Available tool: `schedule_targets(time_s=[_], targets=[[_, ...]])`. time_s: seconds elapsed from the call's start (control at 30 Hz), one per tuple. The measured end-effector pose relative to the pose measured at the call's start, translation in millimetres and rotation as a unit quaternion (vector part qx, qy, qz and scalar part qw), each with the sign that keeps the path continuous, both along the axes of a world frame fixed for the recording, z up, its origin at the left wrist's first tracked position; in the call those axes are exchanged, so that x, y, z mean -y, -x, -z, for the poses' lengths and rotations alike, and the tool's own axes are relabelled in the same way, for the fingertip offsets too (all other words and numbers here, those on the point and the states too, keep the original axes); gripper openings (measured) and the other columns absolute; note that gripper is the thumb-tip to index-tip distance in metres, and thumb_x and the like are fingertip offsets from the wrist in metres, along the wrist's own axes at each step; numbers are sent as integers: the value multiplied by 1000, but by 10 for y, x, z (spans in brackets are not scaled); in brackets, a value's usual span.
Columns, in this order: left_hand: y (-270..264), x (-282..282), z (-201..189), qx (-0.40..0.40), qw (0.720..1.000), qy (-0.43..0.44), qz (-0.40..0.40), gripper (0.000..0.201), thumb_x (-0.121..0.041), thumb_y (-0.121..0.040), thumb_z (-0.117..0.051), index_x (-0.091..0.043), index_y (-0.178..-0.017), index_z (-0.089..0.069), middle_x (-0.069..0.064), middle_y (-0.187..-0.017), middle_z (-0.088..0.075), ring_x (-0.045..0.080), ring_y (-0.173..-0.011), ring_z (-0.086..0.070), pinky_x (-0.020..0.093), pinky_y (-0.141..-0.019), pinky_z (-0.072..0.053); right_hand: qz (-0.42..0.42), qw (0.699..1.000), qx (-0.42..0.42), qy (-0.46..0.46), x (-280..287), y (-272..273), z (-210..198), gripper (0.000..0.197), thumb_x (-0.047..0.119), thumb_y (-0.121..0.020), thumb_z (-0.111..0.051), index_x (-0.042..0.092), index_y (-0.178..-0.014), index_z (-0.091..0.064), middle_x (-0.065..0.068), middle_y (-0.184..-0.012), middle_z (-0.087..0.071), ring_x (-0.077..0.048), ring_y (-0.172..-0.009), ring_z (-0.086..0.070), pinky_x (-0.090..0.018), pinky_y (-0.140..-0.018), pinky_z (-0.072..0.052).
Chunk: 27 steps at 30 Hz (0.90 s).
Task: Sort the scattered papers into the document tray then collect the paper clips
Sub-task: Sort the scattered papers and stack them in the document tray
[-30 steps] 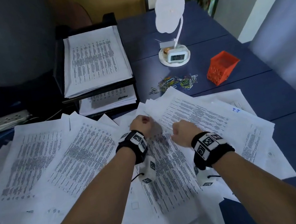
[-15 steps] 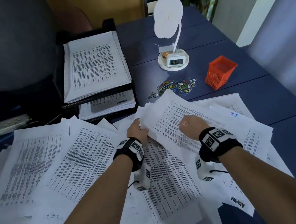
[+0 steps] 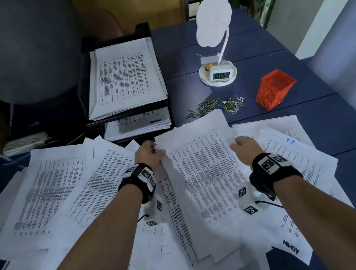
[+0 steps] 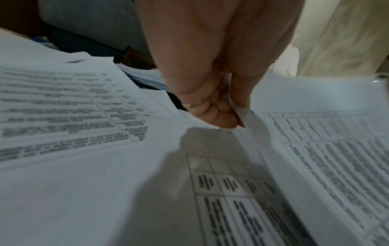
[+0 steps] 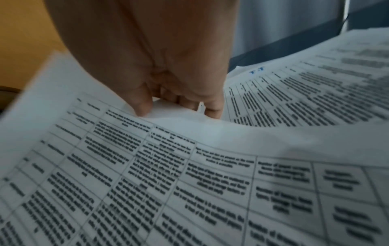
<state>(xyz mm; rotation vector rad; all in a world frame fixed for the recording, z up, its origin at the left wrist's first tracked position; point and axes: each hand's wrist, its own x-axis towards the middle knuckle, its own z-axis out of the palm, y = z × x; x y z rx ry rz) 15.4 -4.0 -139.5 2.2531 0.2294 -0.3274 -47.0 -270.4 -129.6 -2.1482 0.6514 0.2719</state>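
Gripping a white printed sheaf (image 3: 202,172) by its side edges, left hand (image 3: 149,154) and right hand (image 3: 245,148) pinch it; wrist views alone show curled fingers (image 4: 212,113); head view alone shows coloured paper clips (image 3: 218,105) on the blue desk (image 3: 284,121).

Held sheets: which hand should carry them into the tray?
Left. The left hand pinches the held sheets' left edge, and the document tray sits beyond it on that side. The right hand grips the far edge, so it would cross over.

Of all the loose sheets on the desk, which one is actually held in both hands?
The middle sheet, angled toward the paper clips: the left hand pinches its left edge and the right hand grips its right edge. The others lie flat, untouched.
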Motion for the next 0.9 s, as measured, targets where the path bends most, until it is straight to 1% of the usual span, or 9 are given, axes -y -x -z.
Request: schedule_targets(time_s=[0.1, 0.23, 0.3, 0.4, 0.47, 0.57, 0.7, 0.8, 0.9], targets=[[85, -19, -45, 46, 997, -40, -40, 28, -23, -85, -69, -15, -71, -46, 1, -67, -51, 22, -72, -50, 25, -63, -37, 17, 999, -22, -30, -25, 25, 50, 34, 8, -98, -44, -11, -124, -53, -25, -131, -53, -36, -122, -49, -39, -102, -37], [177, -79, -84, 58, 997, -36, -32, 26, -13, -84, -68, -15, -67, -49, -4, -64, -50, 13, -63, -46, 21, -51, -34, 11, 998, -41, -37, -20, -2, 114, 31, 4, -96, -44, -19, -115, -52, -33, -125, -53, -43, -119, -48, -50, -105, -35], [206, -151, -73, 57, 998, -35, 8, 19, -3, -85, -63, -15, -72, -58, -4, -70, -56, 13, -69, -52, 19, -59, -39, 11, 998, -47, -44, -2, -8, 142, 31, 3, -96, -44, -17, -117, -53, -31, -127, -53, -42, -120, -47, -50, -106, -34], [219, -278, -27, 30, 999, -10, 18, 29, 6, -83, -60, -18, -67, -61, 0, -72, -62, 18, -76, -59, 24, -72, -49, 23, 996, -55, -60, -4, -30, 154, 33, 5, -97, -43, -9, -125, -52, -25, -133, -51, -38, -125, -46, -44, -109, -34], [229, -315, -19, 28, 999, -12, 29, 25, 4, -84, -60, -17, -72, -62, 3, -76, -62, 18, -79, -59, 23, -73, -47, 24, 994, -69, -77, -20, -31, 153, 36, 6, -98, -43, -6, -131, -50, -23, -137, -48, -36, -129, -43, -39, -108, -33], [250, -358, -60, 28, 996, -45, 71, 18, -2, -90, -58, -10, -101, -68, 3, -92, -63, 15, -89, -56, 18, -79, -40, 47, 990, -70, -110, -49, -42, 114, 39, 9, -99, -41, -4, -136, -45, -22, -143, -43, -33, -133, -40, -35, -107, -33], [239, -445, -48, -18, 986, -66, 150, 24, 3, -89, -54, -6, -104, -71, 0, -119, -64, 16, -112, -59, 21, -100, -40, 58, 988, -75, -122, -70, -46, 116, 40, 7, -100, -41, -3, -138, -42, -19, -146, -40, -29, -135, -38, -31, -106, -33], [258, -457, -41, -37, 975, -122, 183, 21, -1, -90, -51, -6, -99, -69, -9, -120, -61, 12, -103, -58, 14, -87, -41, 25, 994, -70, -74, -86, -42, 61, 37, 2, -98, -41, 0, -135, -46, -12, -145, -42, -24, -134, -39, -26, -105, -29], [283, -414, -44, -28, 975, -130, 179, 12, -7, -91, -54, -6, -95, -65, -8, -102, -61, 12, -91, -55, 8, -67, -38, 0, 994, -73, -77, -56, -44, 197, 29, 4, -94, -45, 5, -119, -59, -16, -132, -54, -30, -122, -50, -38, -106, -38]])
